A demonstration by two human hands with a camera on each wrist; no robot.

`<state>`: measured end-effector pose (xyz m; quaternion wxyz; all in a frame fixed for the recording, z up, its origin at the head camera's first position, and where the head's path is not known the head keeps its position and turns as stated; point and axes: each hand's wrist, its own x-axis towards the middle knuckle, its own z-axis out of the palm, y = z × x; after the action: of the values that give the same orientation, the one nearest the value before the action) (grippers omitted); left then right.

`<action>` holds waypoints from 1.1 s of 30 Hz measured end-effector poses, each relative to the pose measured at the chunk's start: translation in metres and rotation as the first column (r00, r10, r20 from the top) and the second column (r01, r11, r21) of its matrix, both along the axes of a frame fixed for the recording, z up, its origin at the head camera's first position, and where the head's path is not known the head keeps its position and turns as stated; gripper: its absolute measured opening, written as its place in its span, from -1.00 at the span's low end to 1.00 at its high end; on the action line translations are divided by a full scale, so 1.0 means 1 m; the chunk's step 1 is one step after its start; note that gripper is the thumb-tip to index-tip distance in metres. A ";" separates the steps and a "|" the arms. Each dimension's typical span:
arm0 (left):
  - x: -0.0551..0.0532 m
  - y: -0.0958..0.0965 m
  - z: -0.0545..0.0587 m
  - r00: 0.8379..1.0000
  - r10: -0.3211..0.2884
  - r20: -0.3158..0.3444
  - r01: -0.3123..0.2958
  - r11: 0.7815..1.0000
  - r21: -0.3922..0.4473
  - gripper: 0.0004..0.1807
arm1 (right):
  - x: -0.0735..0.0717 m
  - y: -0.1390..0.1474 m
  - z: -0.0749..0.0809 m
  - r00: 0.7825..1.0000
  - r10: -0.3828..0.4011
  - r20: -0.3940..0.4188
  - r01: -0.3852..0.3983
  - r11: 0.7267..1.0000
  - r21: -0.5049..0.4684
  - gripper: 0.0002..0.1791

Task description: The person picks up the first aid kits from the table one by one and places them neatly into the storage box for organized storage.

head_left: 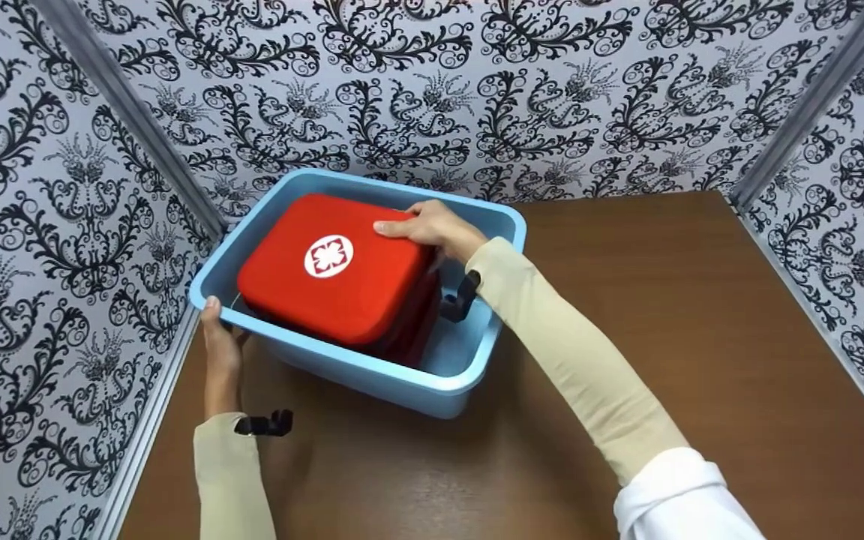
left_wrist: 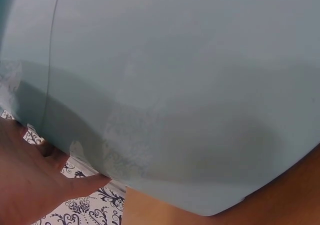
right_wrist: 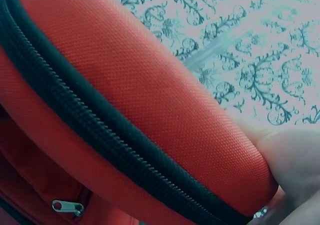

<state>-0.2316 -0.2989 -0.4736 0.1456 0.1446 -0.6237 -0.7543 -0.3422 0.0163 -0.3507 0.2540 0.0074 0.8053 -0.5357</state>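
A red first-aid bag (head_left: 368, 281) with a white round emblem on its lid sits tilted inside a light-blue plastic tub (head_left: 342, 352). My right hand (head_left: 436, 225) grips the bag's far right corner, thumb on top and fingers over the back edge. The right wrist view shows that hand (right_wrist: 295, 160) at the end of the red bag (right_wrist: 145, 70), whose black zipper (right_wrist: 90, 120) runs along the side. At the tub's left corner, my left hand (head_left: 222, 352) holds the rim. The left wrist view has the hand (left_wrist: 40, 185) against the tub's outer wall (left_wrist: 175, 85).
The tub stands on a brown wooden table (head_left: 664, 300), near the back left. Patterned walls (head_left: 417, 97) rise behind and at both sides, with grey corner posts (head_left: 132, 112). A black wrist mount (head_left: 462, 296) reaches into the tub beside the bag.
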 end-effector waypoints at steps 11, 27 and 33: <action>0.000 0.000 -0.001 1.000 -0.015 0.025 0.014 1.000 0.017 -0.22 | -0.002 -0.017 -0.017 1.000 -0.003 -0.015 0.003 0.999 0.035 -0.24; 0.000 0.002 0.001 0.999 -0.025 0.023 0.025 0.999 0.029 -0.21 | -0.004 -0.020 -0.027 0.999 0.001 0.053 -0.006 0.996 0.093 -0.21; -0.001 0.002 0.001 1.000 -0.016 0.011 0.015 0.999 0.038 -0.22 | -0.005 -0.024 -0.031 0.999 -0.020 0.033 0.012 0.979 0.203 -0.11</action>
<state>-0.2323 -0.2967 -0.4727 0.1335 0.1468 -0.6113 -0.7661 -0.3475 -0.0074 -0.3819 0.2617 0.0491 0.8509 -0.4528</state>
